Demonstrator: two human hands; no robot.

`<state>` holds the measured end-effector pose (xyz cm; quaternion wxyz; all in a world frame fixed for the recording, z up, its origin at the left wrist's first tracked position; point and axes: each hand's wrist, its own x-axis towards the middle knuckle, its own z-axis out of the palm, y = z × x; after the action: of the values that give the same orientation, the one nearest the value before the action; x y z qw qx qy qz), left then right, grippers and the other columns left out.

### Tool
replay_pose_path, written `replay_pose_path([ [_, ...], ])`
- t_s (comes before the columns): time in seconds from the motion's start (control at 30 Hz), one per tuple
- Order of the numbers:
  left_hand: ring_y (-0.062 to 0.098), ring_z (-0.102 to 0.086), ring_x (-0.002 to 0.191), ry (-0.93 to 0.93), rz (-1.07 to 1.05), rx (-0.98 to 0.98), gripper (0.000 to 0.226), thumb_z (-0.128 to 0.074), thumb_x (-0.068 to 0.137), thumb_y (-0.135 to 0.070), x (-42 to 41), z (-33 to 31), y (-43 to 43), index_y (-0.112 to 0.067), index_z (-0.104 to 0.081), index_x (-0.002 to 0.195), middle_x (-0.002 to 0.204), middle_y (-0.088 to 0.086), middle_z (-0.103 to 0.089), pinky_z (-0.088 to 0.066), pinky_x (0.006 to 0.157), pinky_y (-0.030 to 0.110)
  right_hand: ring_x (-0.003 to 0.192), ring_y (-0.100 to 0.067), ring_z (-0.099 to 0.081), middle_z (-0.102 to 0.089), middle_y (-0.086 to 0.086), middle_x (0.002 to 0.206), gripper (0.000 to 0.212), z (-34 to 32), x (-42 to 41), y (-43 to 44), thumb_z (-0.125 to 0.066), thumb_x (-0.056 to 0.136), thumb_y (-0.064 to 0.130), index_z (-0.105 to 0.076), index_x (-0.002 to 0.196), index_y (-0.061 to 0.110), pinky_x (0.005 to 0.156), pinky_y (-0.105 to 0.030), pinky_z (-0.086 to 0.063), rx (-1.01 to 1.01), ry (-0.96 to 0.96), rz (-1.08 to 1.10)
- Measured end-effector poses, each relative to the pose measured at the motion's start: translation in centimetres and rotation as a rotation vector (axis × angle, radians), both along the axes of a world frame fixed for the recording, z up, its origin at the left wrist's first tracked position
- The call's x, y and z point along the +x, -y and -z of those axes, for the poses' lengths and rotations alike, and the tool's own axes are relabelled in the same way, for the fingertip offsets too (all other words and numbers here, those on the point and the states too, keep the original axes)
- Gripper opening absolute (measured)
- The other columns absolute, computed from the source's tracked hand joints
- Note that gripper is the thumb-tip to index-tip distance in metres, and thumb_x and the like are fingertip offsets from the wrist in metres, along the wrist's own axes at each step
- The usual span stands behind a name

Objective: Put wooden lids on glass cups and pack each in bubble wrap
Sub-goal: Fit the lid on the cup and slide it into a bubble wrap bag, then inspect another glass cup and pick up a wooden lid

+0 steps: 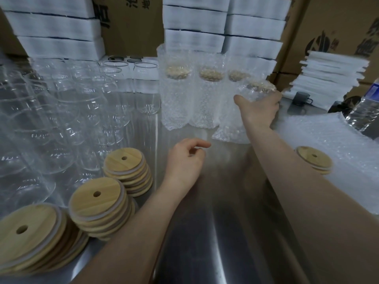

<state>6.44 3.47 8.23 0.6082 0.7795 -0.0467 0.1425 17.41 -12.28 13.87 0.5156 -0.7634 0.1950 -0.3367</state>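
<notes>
Right hand [259,108] holds a bubble-wrapped cup [257,90] at the right end of a row on a steel desk [215,212].

From my remote seat, I see the right fingers curled round the cup's upper part, thumb spread wide. The cup leans, lidded end up and to the right, its base toward three wrapped cups [209,93] standing just to its left. The left hand [184,160] hovers over the desk, fingers loosely curled, holding nothing. The bare glass cups [82,111] and lid stacks [127,167] lie to its left, so I judge that hand better placed to reach them.
</notes>
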Motion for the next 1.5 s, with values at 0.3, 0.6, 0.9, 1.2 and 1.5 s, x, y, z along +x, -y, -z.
replay_pose_path([
  [0.3, -0.002, -0.046, 0.047, -0.002, -0.007, 0.0, 0.03, -0.055, 0.087, 0.002, 0.1, 0.2, 0.0, -0.019, -0.076, 0.086, 0.059, -0.011, -0.05, -0.033, 0.051, 0.008, 0.124, -0.035, -0.044, -0.04, -0.013, 0.136, 0.093, 0.6, 0.4, -1.3, -0.079, 0.072, 0.043, -0.026, 0.143, 0.012, 0.101, -0.05, -0.04, -0.102, -0.005, 0.045],
  [0.6, -0.001, -0.046, 0.048, 0.003, -0.005, 0.008, 0.029, -0.055, 0.086, 0.002, 0.1, 0.2, 0.0, -0.018, -0.076, 0.085, 0.061, -0.011, -0.051, -0.033, 0.052, 0.008, 0.126, -0.03, -0.04, -0.036, -0.014, 0.14, 0.096, 1.1, 0.6, -0.9, -0.081, 0.074, 0.039, -0.023, 0.146, 0.013, 0.09, -0.028, -0.03, -0.094, 0.065, -0.019],
  [0.9, 0.002, -0.047, 0.051, -0.003, 0.007, -0.02, 0.034, -0.054, 0.087, 0.001, 0.4, 0.5, -0.1, -0.027, -0.071, 0.082, 0.065, -0.007, -0.057, -0.04, 0.054, 0.013, 0.145, -0.035, -0.017, -0.012, -0.015, 0.158, 0.121, -0.3, -1.3, -1.3, -0.083, 0.07, 0.051, -0.003, 0.156, 0.021, 0.115, -0.052, -0.023, -0.182, -0.082, -0.019],
  [1.2, 0.002, -0.059, 0.076, 0.149, -0.164, 0.041, 0.033, -0.052, 0.085, 0.005, 0.3, -0.5, -0.3, -0.017, -0.074, 0.096, 0.088, -0.012, -0.068, -0.042, 0.076, 0.01, 0.109, -0.036, -0.058, -0.062, -0.018, 0.118, 0.035, 3.3, -6.2, -5.9, -0.057, 0.088, 0.012, -0.063, 0.122, 0.004, 0.092, -0.045, -0.045, -0.819, 0.317, -0.217],
  [1.5, 0.011, -0.058, 0.086, 0.176, -0.459, -0.259, 0.02, -0.049, 0.086, -0.002, 3.2, -8.1, -0.4, -0.02, -0.055, 0.094, 0.084, -0.011, -0.056, -0.049, 0.081, 0.029, 0.085, -0.022, -0.063, -0.072, -0.008, 0.09, 0.021, 6.8, -4.2, -4.9, -0.057, 0.086, 0.008, -0.075, 0.095, 0.012, 0.076, -0.026, -0.041, -0.468, -0.094, -0.511],
])
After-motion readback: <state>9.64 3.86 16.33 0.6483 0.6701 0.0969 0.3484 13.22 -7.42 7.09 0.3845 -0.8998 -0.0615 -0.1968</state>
